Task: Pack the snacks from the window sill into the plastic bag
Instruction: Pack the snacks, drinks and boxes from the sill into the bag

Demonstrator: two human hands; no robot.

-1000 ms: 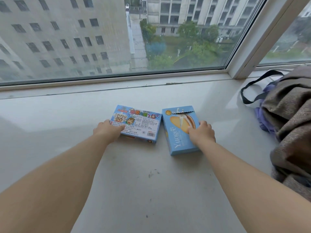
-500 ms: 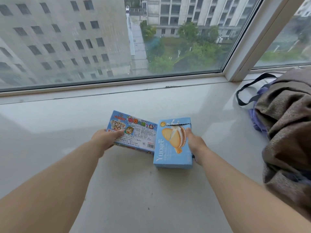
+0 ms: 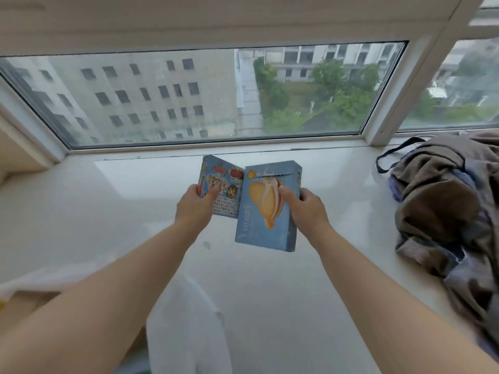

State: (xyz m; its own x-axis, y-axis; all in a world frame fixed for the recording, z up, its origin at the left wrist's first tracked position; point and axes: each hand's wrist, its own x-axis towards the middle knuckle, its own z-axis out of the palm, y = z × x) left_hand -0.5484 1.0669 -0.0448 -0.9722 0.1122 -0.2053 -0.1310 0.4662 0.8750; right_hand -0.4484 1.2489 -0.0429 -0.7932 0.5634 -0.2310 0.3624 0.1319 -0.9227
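Observation:
My left hand (image 3: 195, 203) grips a small cartoon-printed snack box (image 3: 225, 184) by its left edge, lifted off the white window sill (image 3: 129, 211). My right hand (image 3: 305, 206) holds a taller light-blue biscuit box (image 3: 266, 211) by its right side, thumb on the front; it too is raised above the sill. The two boxes are side by side, the blue one overlapping the cartoon one's right edge. A translucent white plastic bag (image 3: 186, 327) lies low in the middle, between my forearms.
A heap of brown and grey cloth (image 3: 453, 211) with a purple bag and a black strap (image 3: 391, 155) fills the right of the sill. The window pane (image 3: 189, 95) and its white frame post (image 3: 391, 103) stand behind.
Both boxes went from lying flat on the sill to being gripped and lifted off it. The view has pulled back, so the plastic bag now shows at the bottom.

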